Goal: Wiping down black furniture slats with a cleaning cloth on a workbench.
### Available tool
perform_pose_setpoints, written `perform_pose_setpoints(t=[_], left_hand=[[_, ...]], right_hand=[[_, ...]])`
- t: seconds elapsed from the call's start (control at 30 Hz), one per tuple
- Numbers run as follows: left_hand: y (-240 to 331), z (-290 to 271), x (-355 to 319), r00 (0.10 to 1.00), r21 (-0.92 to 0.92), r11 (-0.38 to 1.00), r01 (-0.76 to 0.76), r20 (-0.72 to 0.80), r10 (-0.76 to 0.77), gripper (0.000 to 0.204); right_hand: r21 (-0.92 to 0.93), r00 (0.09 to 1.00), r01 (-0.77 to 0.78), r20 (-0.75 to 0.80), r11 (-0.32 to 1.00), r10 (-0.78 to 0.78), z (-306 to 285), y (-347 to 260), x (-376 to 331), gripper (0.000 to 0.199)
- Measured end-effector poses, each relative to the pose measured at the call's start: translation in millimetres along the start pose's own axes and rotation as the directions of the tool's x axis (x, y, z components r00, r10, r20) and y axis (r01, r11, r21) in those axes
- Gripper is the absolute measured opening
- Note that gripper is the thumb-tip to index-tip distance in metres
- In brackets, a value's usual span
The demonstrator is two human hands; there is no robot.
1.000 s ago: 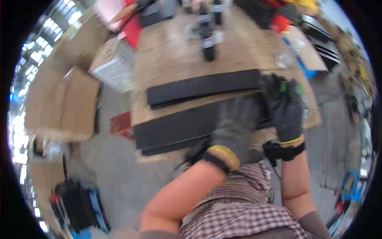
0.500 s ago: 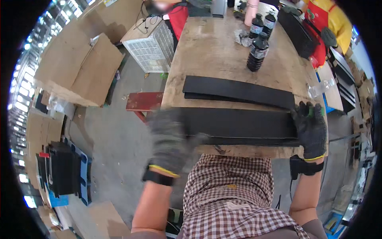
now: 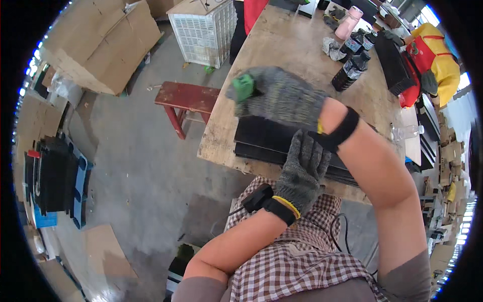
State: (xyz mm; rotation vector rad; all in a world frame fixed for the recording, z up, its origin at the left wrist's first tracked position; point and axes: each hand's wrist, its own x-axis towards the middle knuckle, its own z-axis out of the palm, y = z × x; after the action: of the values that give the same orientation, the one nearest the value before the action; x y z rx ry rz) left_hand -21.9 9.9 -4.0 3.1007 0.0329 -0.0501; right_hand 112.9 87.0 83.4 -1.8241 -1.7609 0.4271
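Note:
My left hand (image 3: 304, 171), in a grey knit glove, lies with its fingers stretched out on the near black flat panels (image 3: 261, 134). These are stacked near the table's front edge. My right arm crosses over from the right. Its gloved hand (image 3: 282, 98) hangs over the far side of the panels, toward their left end, with fingers curled and blurred. A green patch (image 3: 243, 86) shows at its fingers; whether it belongs to the glove I cannot tell. What lies under that hand is hidden.
Dark bottles (image 3: 351, 70), a crumpled wrapper (image 3: 333, 49) and a pink cylinder (image 3: 349, 23) stand farther back on the wooden table (image 3: 282, 40). A clear bottle (image 3: 406, 132) lies at the right edge. A red bench (image 3: 186, 96) stands left, with a white crate (image 3: 204, 32) beyond.
My right hand has swung left from the panels' right end and now crosses above my left. My left hand has moved right, from their left end to the middle. The view has turned.

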Motion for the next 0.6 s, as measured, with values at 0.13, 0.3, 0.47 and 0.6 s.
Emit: perform_pose_setpoints(t=[0.13, 0.3, 0.47, 0.6], left_hand=[[13, 60, 12, 0.976, 0.979, 0.044, 0.202, -0.197, -0.091, 0.059], [20, 67, 11, 0.980, 0.490, -0.857, -0.158, -0.026, -0.196, 0.056], [16, 40, 11, 0.959, 0.293, -0.916, -0.273, 0.162, -0.234, 0.058], [14, 24, 8, 0.918, 0.141, -0.931, -0.336, 0.269, -0.290, 0.060]], right_hand=[[0.100, 0.962, -0.065, 0.272, 0.993, 0.036, 21, -15, 26, 0.026], [-0.036, 0.904, 0.055, 0.426, 0.998, -0.035, 29, -29, 28, 0.023], [-0.180, 0.946, -0.043, 0.310, 0.983, 0.098, 8, -8, 44, 0.027], [-0.007, 0.937, 0.133, 0.328, 0.991, -0.123, 16, -24, 33, 0.020]])
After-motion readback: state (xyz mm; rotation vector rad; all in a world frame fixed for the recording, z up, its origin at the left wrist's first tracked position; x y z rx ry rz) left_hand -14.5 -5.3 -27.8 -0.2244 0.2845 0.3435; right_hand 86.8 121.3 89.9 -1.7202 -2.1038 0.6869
